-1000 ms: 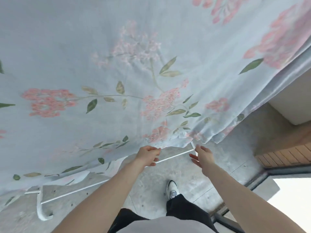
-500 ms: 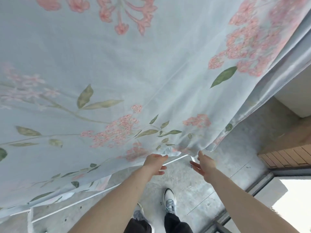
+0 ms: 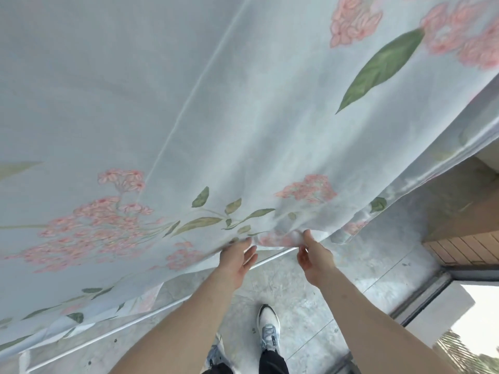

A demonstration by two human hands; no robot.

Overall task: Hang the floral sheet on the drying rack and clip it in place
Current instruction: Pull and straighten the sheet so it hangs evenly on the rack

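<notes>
The floral sheet (image 3: 243,117), pale blue with pink blossoms and green leaves, hangs over the drying rack and fills most of the view. Its lower hem runs from bottom left up to the middle right. A thin white rack bar (image 3: 272,259) shows just under the hem between my hands, and runs on toward the lower left. My left hand (image 3: 236,259) reaches up under the hem and holds its edge with the fingertips tucked into the cloth. My right hand (image 3: 310,255) pinches the hem a little to the right, thumb up against the fabric. No clip is visible.
Below lies a grey concrete floor (image 3: 310,314) with my two shoes (image 3: 267,327) on it. A wooden ledge (image 3: 464,247) and a dark metal door track (image 3: 421,295) lie at the right. A white rack foot (image 3: 23,360) stands at the bottom left.
Both hands have risen from just below the hem to take hold of its edge. The view has moved closer to the sheet, and the cloth between the hands has bunched slightly.
</notes>
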